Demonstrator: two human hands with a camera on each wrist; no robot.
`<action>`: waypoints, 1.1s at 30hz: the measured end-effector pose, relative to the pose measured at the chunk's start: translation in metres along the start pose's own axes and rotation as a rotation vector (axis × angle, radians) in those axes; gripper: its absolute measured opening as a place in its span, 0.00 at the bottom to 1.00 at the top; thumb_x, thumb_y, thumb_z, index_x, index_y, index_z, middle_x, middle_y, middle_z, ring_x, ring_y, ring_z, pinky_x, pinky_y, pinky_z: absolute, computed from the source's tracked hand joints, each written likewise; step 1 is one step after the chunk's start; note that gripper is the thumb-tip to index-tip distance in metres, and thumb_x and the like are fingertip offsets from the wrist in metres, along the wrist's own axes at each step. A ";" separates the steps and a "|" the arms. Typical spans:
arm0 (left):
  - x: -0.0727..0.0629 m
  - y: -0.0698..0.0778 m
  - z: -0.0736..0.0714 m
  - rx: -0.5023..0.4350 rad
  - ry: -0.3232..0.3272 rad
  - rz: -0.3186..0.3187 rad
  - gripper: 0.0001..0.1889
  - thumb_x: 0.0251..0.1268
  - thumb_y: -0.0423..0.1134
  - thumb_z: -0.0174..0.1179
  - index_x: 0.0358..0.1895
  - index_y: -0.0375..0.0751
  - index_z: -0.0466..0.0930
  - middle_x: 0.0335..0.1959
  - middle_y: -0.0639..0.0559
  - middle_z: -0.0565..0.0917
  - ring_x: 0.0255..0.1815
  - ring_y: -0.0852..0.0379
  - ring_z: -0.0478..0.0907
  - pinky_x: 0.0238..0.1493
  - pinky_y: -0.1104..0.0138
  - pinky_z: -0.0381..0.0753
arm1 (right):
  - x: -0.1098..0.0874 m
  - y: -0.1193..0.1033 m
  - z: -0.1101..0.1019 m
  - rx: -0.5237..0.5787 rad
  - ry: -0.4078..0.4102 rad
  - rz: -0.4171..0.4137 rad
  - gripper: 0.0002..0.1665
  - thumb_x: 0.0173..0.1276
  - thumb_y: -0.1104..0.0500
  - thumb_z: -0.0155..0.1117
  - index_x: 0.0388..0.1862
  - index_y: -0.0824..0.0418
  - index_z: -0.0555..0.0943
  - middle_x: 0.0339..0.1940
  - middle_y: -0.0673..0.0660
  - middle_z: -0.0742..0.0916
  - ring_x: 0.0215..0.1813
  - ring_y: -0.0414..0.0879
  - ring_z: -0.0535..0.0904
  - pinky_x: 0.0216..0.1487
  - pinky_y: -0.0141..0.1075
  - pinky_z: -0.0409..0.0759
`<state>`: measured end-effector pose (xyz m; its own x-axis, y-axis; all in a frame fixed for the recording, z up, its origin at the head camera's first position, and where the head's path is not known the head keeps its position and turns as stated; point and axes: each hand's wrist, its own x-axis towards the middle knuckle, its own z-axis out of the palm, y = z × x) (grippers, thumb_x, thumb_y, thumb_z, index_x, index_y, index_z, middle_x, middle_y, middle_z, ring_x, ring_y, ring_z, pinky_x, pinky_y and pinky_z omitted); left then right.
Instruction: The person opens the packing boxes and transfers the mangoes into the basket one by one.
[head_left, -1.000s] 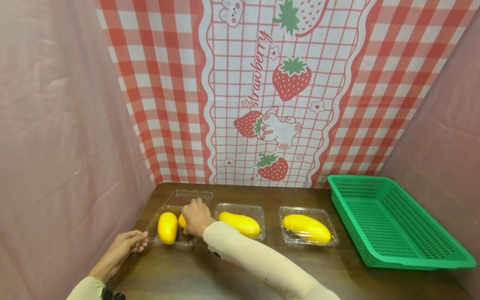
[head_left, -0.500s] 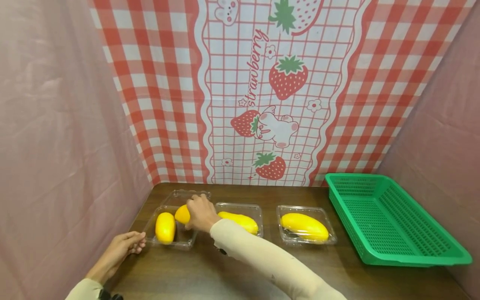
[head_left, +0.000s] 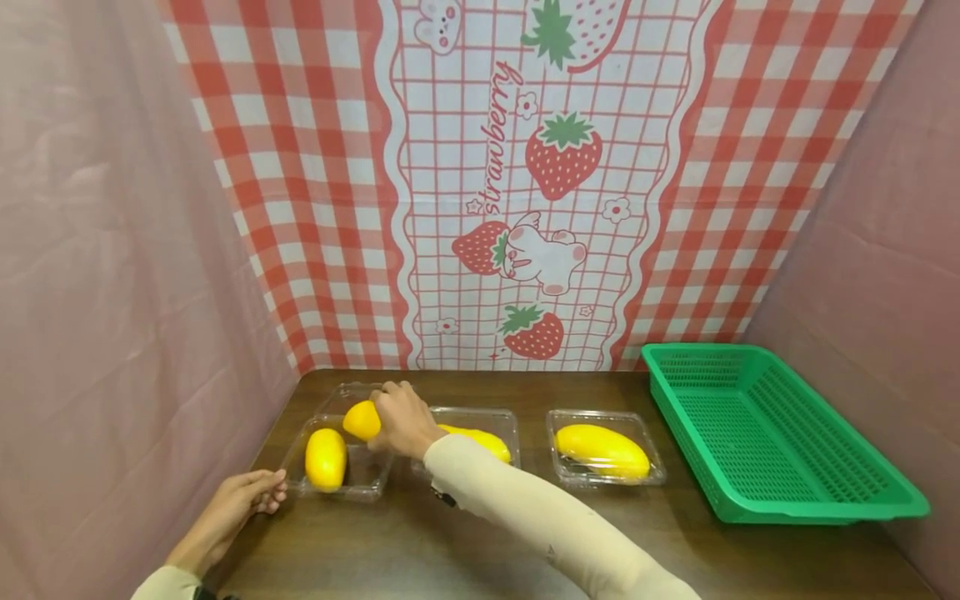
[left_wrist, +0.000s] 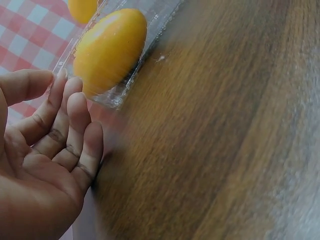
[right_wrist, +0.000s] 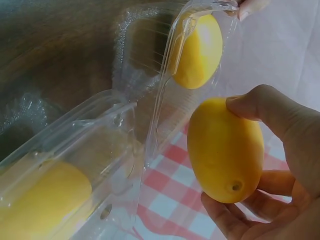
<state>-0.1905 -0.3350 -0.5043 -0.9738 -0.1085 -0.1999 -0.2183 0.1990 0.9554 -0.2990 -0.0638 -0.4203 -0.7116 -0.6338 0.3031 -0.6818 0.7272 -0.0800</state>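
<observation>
My right hand [head_left: 405,421] grips a yellow mango [right_wrist: 225,150], thumb on one side and fingers curled on the other. The fruit is held above an open clear plastic clamshell container [head_left: 366,492], its lid folded back toward the wall. Inside that box lies a second mango [head_left: 326,460], on the left side. With thumb and forefinger, my left hand [head_left: 236,504] pinches the container's left edge; in the left wrist view its other fingers are loosely bent. The right hand partly hides the held mango in the head view.
Two closed clear containers stand to the right, each with a long yellow mango: the middle one [head_left: 480,444], partly behind the right forearm, and the farther one [head_left: 603,452]. A green plastic basket [head_left: 723,475] stands at the table's right. A checked strawberry cloth [head_left: 330,208] hangs behind.
The right hand has lifted its mango up out of the right half of the open container. The left hand keeps its place at the edge. The head view has shifted slightly.
</observation>
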 end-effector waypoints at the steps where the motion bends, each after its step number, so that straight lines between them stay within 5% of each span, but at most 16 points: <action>1: 0.000 0.000 0.000 0.001 -0.001 0.001 0.19 0.79 0.44 0.56 0.47 0.25 0.80 0.37 0.47 0.83 0.36 0.56 0.79 0.42 0.66 0.83 | 0.000 0.000 0.000 -0.003 0.004 -0.001 0.39 0.48 0.45 0.86 0.57 0.60 0.84 0.52 0.56 0.86 0.46 0.50 0.78 0.47 0.34 0.82; 10: 0.000 -0.002 0.000 0.006 -0.008 0.010 0.19 0.80 0.43 0.55 0.47 0.25 0.80 0.37 0.47 0.83 0.36 0.56 0.79 0.42 0.66 0.83 | -0.003 0.006 -0.010 0.003 0.009 0.012 0.40 0.48 0.45 0.85 0.58 0.60 0.84 0.46 0.54 0.84 0.44 0.47 0.75 0.40 0.30 0.79; 18: 0.001 -0.004 0.000 0.022 -0.014 0.003 0.18 0.80 0.45 0.55 0.47 0.27 0.80 0.38 0.47 0.82 0.36 0.56 0.79 0.43 0.66 0.82 | -0.006 0.015 -0.019 0.018 0.021 -0.005 0.40 0.50 0.44 0.84 0.59 0.61 0.83 0.50 0.55 0.85 0.46 0.48 0.76 0.47 0.31 0.77; 33: -0.003 -0.005 0.001 0.023 -0.037 0.035 0.19 0.81 0.45 0.54 0.47 0.27 0.80 0.38 0.47 0.82 0.37 0.56 0.79 0.43 0.66 0.82 | -0.017 0.032 -0.026 0.073 0.037 -0.025 0.38 0.52 0.44 0.84 0.58 0.61 0.84 0.47 0.54 0.85 0.44 0.47 0.76 0.45 0.32 0.75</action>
<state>-0.1865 -0.3349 -0.5085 -0.9825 -0.0651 -0.1746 -0.1849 0.2241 0.9569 -0.3044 -0.0223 -0.4031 -0.6885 -0.6405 0.3403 -0.7108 0.6892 -0.1407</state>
